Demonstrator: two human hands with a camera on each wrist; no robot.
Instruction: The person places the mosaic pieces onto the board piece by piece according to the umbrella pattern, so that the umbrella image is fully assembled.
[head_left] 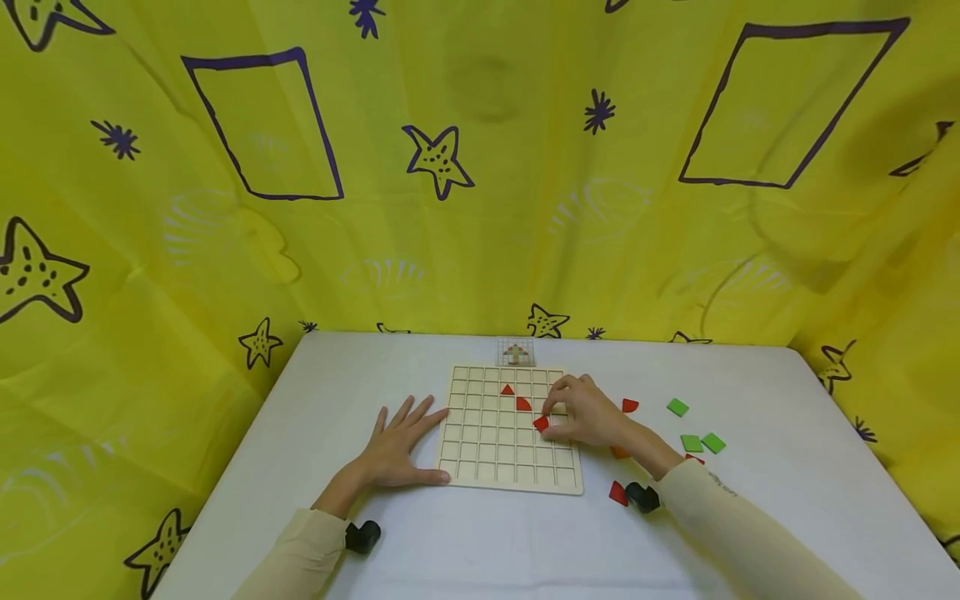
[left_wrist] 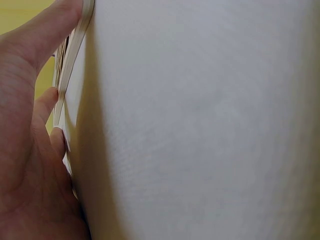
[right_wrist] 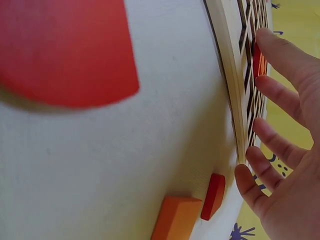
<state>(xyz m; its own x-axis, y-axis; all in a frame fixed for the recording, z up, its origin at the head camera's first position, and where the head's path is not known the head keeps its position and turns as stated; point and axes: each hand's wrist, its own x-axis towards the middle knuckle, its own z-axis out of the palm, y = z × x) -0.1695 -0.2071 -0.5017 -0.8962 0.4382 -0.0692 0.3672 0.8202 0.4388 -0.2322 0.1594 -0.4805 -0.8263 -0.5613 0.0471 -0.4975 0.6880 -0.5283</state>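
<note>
A pale wooden grid board (head_left: 488, 435) lies on the white table. My left hand (head_left: 397, 450) is spread flat at its left side, thumb and little finger touching the edge. Over the board's right part, my right hand (head_left: 588, 415) pinches a red piece (head_left: 541, 423) between thumb and index finger, its other fingers loosely bent. The right wrist view shows this red piece (right_wrist: 258, 60) between the two fingertips at the grid. In cells up and left of it sit a red triangle (head_left: 507, 390) and a red quarter-round piece (head_left: 523, 404).
Behind the board stands a small pattern card (head_left: 515, 352). Right of the board lie several green squares (head_left: 692, 443), a red quarter-round (head_left: 630, 406), an orange piece (head_left: 620, 452) partly under the right arm, and another red piece (head_left: 618, 493) near the wrist camera. A yellow patterned curtain (head_left: 480, 225) surrounds the table.
</note>
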